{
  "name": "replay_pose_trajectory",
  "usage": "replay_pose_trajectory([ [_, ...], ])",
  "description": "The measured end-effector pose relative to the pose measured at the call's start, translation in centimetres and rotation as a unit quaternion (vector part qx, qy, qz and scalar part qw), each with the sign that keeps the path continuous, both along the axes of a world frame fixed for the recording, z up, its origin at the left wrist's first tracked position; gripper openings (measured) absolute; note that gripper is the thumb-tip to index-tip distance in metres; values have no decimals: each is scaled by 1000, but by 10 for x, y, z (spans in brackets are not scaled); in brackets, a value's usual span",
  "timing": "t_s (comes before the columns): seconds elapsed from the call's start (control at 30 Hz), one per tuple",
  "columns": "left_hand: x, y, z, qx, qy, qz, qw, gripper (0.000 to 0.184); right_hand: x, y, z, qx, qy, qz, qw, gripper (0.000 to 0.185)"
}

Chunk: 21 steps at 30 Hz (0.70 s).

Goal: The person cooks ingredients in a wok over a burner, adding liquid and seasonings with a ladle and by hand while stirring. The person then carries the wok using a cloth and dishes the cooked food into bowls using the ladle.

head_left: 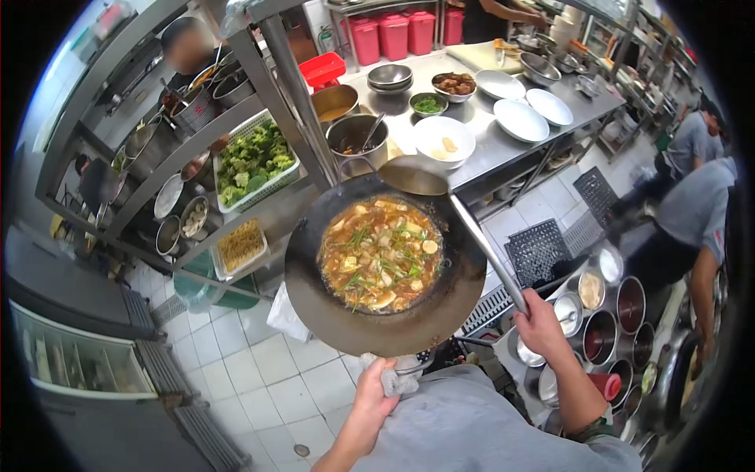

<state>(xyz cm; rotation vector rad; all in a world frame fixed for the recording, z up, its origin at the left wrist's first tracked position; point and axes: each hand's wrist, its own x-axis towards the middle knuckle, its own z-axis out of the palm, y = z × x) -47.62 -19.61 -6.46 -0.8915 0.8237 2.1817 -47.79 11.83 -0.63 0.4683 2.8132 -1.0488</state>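
Observation:
A dark wok (377,330) full of brown, soupy food (381,252) with green strips and pale slices is held above the floor, close to the steel counter. My left hand (376,393) is closed round a grey cloth (402,377) at the wok's near handle. My right hand (541,324) grips the long handle of a metal ladle (414,175). The ladle's bowl is over the wok's far rim, beside a white plate (444,140) with a little pale food on it. A pot (358,138) of dark sauce stands left of that plate.
White plates (521,120) and metal bowls sit on the counter (491,149). Broccoli fills a basket (255,164) on the left rack, with a noodle tray (240,245) below. Several sauce pots (599,337) stand at right. Co-workers (696,208) are at the right; another person is behind the rack.

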Motion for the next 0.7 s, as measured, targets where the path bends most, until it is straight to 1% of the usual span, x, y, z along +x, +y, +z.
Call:
replay_pose_trajectory([
  [0.03,-3,8,3,11,-3,25,1000,26,-9,-2,5,19,9,14,1000,16],
  [0.07,-5,14,4,24,-4,50,998,26,-15,2,-3,45,36,47,997,17],
  [0.1,-8,15,5,53,-13,31,998,28,-22,4,-5,47,34,62,996,17],
  [0.13,-9,21,9,50,-16,41,998,28,-28,3,-7,49,32,77,995,18],
  [0.2,-19,32,31,88,-45,59,993,31,-37,1,-15,39,27,94,994,19],
  [0.23,-21,33,30,86,-46,67,993,31,-40,0,-17,32,23,103,994,19],
  [0.27,-23,32,27,78,-37,17,996,31,-41,0,-17,29,21,109,993,19],
  [0.3,-23,30,22,72,-29,-34,996,30,-42,0,-15,-9,-12,123,992,24],
  [0.33,-20,27,13,74,-32,-28,996,30,-44,1,-11,-45,-45,136,989,30],
  [0.37,-15,22,1,57,-34,-13,998,27,-47,2,0,-43,-48,142,988,30],
  [0.43,-14,15,-3,43,-36,2,998,25,-52,2,24,-84,-44,134,986,51],
  [0.47,-14,10,1,25,-43,-2,999,27,-52,3,21,-81,-49,134,986,51],
  [0.53,-13,7,4,12,-53,-6,998,29,-54,3,10,-7,35,201,979,65],
  [0.57,-12,6,4,5,-42,0,999,27,-55,-3,8,9,98,211,972,65],
  [0.6,-11,5,2,-2,-33,7,999,25,-56,-9,6,12,93,214,972,65],
  [0.67,-10,1,-3,-8,-32,4,999,24,-59,-24,5,-15,21,183,983,65],
  [0.7,-10,0,-4,-19,-25,-2,999,22,-62,-35,15,-45,-77,163,983,67],
])
